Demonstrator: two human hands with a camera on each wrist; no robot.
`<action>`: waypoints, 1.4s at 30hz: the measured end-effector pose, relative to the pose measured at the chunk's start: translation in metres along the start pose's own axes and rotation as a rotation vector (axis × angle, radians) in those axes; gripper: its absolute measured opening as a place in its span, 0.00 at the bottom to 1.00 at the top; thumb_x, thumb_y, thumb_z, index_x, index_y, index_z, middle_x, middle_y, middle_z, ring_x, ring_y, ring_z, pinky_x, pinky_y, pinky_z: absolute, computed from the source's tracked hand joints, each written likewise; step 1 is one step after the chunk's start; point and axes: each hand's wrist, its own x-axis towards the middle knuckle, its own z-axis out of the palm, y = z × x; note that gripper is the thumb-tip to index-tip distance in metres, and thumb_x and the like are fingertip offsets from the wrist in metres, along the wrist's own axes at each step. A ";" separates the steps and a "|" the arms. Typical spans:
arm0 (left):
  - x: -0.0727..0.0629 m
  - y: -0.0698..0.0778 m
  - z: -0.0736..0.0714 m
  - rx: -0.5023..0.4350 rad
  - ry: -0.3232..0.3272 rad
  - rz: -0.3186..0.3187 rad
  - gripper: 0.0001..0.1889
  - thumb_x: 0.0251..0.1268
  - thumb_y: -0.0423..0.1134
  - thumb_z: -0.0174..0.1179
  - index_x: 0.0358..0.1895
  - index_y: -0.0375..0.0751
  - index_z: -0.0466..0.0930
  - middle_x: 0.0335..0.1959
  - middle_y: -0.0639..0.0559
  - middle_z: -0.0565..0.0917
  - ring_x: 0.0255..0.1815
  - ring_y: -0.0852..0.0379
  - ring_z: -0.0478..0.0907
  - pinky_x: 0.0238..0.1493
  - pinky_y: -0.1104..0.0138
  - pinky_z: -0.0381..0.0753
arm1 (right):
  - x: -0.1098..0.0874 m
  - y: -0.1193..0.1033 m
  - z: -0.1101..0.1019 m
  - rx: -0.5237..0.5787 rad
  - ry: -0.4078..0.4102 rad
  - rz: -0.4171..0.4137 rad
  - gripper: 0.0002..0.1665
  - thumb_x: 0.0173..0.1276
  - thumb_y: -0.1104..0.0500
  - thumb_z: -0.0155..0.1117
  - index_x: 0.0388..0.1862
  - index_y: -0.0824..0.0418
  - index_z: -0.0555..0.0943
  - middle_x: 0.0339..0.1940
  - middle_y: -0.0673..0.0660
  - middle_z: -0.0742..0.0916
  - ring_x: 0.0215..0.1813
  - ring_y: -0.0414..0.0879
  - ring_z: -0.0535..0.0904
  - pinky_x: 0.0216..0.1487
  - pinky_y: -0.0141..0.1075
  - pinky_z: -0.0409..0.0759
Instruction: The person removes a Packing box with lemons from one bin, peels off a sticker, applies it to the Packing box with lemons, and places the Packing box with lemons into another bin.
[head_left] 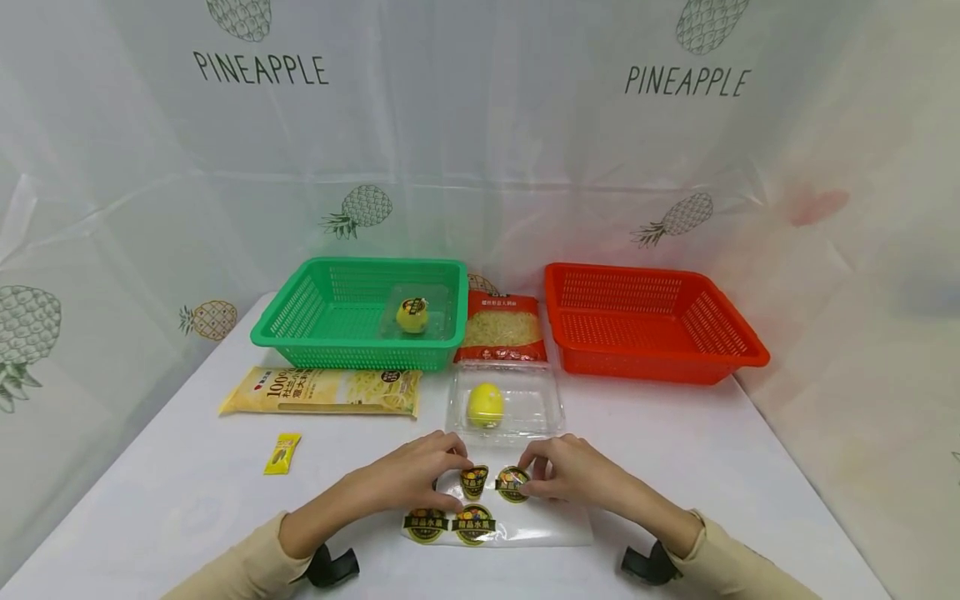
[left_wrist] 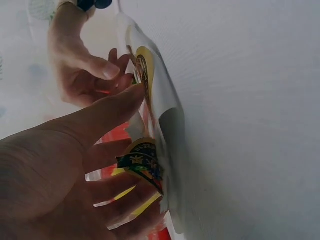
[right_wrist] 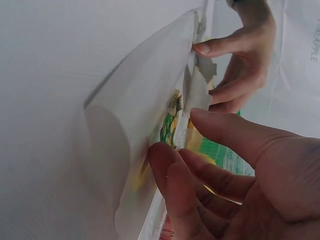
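Note:
A white sheet of round black-and-gold fruit stickers (head_left: 543, 523) lies before me on the table. My left hand (head_left: 422, 473) spans its left part, thumb touching the sheet by the lower sticker (head_left: 473, 525), fingers near the upper-left sticker (head_left: 474, 481). That sticker bends up from the sheet in the left wrist view (left_wrist: 142, 161). My right hand (head_left: 573, 472) is at the upper-right sticker (head_left: 512, 484), fingertips right at its edge; in the right wrist view the thumb (right_wrist: 215, 122) stands apart from the forefinger. Behind the sheet, a clear plastic box (head_left: 528, 400) holds a yellow lemon-like fruit (head_left: 486, 405).
A green basket (head_left: 360, 354) holds another clear box with a stickered yellow fruit (head_left: 412, 315). A red basket (head_left: 652, 362) stands right, with a red pasta bag (head_left: 502, 327) between them. A long noodle packet (head_left: 322, 392) and small yellow sachet (head_left: 282, 454) lie left.

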 end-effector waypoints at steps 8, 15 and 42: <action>0.001 0.002 0.001 0.010 -0.008 -0.018 0.27 0.56 0.55 0.70 0.58 0.49 0.82 0.53 0.57 0.78 0.54 0.59 0.73 0.54 0.64 0.77 | -0.001 0.001 0.003 -0.037 0.012 -0.056 0.10 0.59 0.56 0.74 0.38 0.52 0.83 0.27 0.41 0.84 0.27 0.29 0.74 0.33 0.27 0.73; 0.002 0.003 0.001 0.004 -0.003 -0.031 0.27 0.55 0.55 0.70 0.58 0.50 0.82 0.53 0.57 0.77 0.55 0.59 0.73 0.55 0.63 0.77 | -0.002 -0.002 0.003 -0.014 -0.005 -0.097 0.09 0.60 0.61 0.72 0.38 0.52 0.81 0.32 0.44 0.85 0.30 0.31 0.76 0.35 0.26 0.77; 0.003 0.007 -0.003 0.029 -0.038 -0.007 0.27 0.59 0.58 0.67 0.59 0.50 0.81 0.53 0.57 0.78 0.54 0.60 0.74 0.53 0.64 0.78 | 0.000 -0.011 -0.032 0.115 -0.009 -0.136 0.10 0.64 0.60 0.70 0.42 0.53 0.79 0.34 0.44 0.86 0.29 0.33 0.82 0.32 0.27 0.82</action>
